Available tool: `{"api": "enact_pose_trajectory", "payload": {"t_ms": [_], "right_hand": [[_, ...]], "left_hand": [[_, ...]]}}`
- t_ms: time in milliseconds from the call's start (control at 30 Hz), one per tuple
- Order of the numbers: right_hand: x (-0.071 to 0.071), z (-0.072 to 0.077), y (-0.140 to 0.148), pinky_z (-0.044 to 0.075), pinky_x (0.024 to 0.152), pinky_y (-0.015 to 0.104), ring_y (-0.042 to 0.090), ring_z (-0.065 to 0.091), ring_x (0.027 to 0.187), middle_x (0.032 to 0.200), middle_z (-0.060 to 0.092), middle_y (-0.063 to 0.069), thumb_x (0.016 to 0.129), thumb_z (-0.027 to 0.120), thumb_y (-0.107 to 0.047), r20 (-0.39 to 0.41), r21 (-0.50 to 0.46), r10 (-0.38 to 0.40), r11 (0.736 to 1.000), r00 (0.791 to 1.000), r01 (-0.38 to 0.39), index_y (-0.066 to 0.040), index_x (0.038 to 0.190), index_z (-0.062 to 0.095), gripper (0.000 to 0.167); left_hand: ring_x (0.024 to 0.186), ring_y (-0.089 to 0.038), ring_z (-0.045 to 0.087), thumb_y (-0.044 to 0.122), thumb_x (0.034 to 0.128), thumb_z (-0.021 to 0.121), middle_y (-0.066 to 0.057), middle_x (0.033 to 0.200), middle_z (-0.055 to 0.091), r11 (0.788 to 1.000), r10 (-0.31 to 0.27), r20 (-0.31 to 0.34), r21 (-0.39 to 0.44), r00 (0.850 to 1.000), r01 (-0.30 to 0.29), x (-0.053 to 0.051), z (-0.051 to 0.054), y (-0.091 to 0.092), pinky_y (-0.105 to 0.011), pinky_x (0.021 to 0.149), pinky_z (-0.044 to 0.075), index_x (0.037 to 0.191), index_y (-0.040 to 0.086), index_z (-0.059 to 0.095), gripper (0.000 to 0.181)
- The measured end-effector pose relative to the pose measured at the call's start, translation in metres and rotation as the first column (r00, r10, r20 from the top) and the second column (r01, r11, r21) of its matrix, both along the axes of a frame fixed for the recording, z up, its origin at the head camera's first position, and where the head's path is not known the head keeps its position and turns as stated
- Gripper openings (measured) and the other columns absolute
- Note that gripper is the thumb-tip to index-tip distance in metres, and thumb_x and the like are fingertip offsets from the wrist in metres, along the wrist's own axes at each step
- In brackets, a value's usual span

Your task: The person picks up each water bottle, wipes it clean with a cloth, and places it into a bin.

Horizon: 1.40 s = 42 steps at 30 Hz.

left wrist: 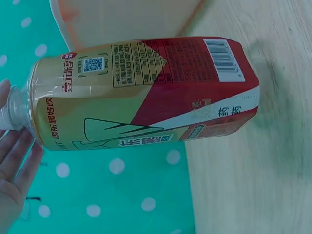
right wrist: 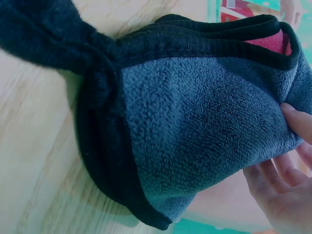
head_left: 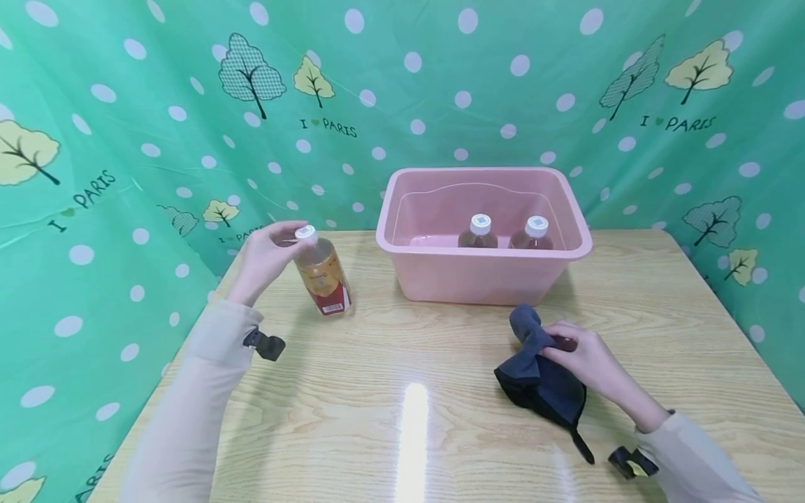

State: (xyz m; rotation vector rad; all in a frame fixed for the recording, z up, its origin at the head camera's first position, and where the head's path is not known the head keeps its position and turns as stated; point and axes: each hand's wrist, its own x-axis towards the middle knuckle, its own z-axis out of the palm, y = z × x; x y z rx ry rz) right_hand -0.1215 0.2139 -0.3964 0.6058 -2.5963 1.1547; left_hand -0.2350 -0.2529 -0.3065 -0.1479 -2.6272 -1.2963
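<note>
In the head view the left hand [head_left: 267,255] pinches the white cap of a bottle [head_left: 323,279] with a gold and red label, which leans slightly at the table's left side. The left wrist view shows the label of this bottle [left wrist: 146,92] and the fingers round its neck. At the right, the right hand [head_left: 585,356] pinches a bunched dark grey cloth [head_left: 553,388] with black edging. Seen from the right wrist, the cloth [right wrist: 209,122] hangs in folds, with a bit of pink inside one fold.
A pink bin [head_left: 478,276] stands at the back of the wooden table [head_left: 352,419], holding a white-capped bottle [head_left: 479,234] and another beside it [head_left: 534,234], both in its right half. A green dotted curtain [head_left: 402,91] hangs behind and on both sides.
</note>
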Motion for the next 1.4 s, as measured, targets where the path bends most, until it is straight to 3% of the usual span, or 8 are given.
{"api": "enact_pose_trajectory", "payload": {"t_ms": [300,433,633,833,1033,1200,1400], "right_hand": [[0.0,0.001,0.0,0.05,0.06,0.019,-0.006,0.05,0.08,0.087,0.063,0.01,0.07,0.069,0.006,0.014,-0.003,0.004,1.0,1.0,-0.004,0.002,0.091,0.065,0.022],[0.0,0.002,-0.001,0.05,0.06,0.021,-0.006,0.05,0.08,0.086,0.063,0.01,0.07,0.069,0.007,0.01,0.003,0.003,1.0,1.0,-0.003,0.002,0.091,0.065,0.022],[0.0,0.003,-0.002,0.049,0.06,0.016,-0.006,0.05,0.079,0.086,0.063,0.01,0.069,0.069,0.007,0.005,0.0,0.009,1.0,1.0,-0.009,0.003,0.091,0.065,0.022],[-0.002,0.002,-0.002,0.049,0.06,0.017,-0.004,0.051,0.077,0.084,0.063,0.009,0.069,0.069,0.008,0.002,0.001,0.006,1.0,1.0,-0.006,0.002,0.09,0.065,0.022],[-0.004,0.002,-0.002,0.047,0.06,0.014,-0.004,0.051,0.075,0.083,0.063,0.003,0.071,0.068,0.005,0.015,-0.058,0.032,0.998,0.999,-0.031,-0.001,0.089,0.066,0.019],[-0.005,0.007,-0.004,0.049,0.061,0.019,-0.003,0.052,0.076,0.085,0.064,0.006,0.072,0.066,0.007,0.025,-0.002,0.034,0.999,0.999,-0.034,0.0,0.09,0.066,0.019],[-0.006,0.012,-0.008,0.051,0.065,0.024,-0.002,0.053,0.079,0.087,0.064,0.007,0.073,0.065,0.008,0.054,0.022,0.034,0.999,0.998,-0.036,0.001,0.092,0.066,0.021]], "left_hand": [[0.083,-0.011,0.062,0.03,0.073,0.072,-0.01,0.101,0.064,0.996,-0.075,-0.096,0.036,0.993,0.079,0.016,0.011,0.024,-0.02,0.073,0.05,0.109,0.008,0.062,0.043],[0.085,-0.013,0.062,0.025,0.0734,0.072,-0.009,0.104,0.064,0.988,-0.135,-0.146,0.054,0.98,0.145,0.022,0.014,0.036,-0.023,0.074,0.051,0.108,0.005,0.062,0.041],[0.086,-0.014,0.06,0.016,0.074,0.072,-0.008,0.103,0.063,0.969,-0.228,-0.234,0.044,0.945,0.244,0.03,0.019,0.056,-0.024,0.076,0.051,0.107,0.003,0.062,0.037],[0.082,-0.016,0.061,0.012,0.0727,0.073,-0.009,0.096,0.065,0.954,-0.268,-0.296,0.051,0.917,0.296,0.038,0.02,0.078,-0.03,0.075,0.052,0.103,0.002,0.063,0.033],[0.08,-0.017,0.062,0.008,0.0707,0.074,-0.011,0.095,0.066,0.934,-0.313,-0.377,0.044,0.872,0.355,0.041,0.015,0.098,-0.028,0.072,0.052,0.101,0.0,0.064,0.033],[0.076,-0.021,0.063,0.004,0.069,0.074,-0.013,0.095,0.065,0.92,-0.34,-0.389,0.051,0.856,0.389,0.046,0.009,0.115,-0.029,0.07,0.053,0.099,-0.003,0.064,0.033],[0.076,-0.029,0.062,-0.007,0.0677,0.071,-0.021,0.091,0.064,0.894,-0.388,-0.402,0.054,0.829,0.445,0.065,0.016,0.136,-0.034,0.07,0.053,0.098,-0.011,0.06,0.032]]}}
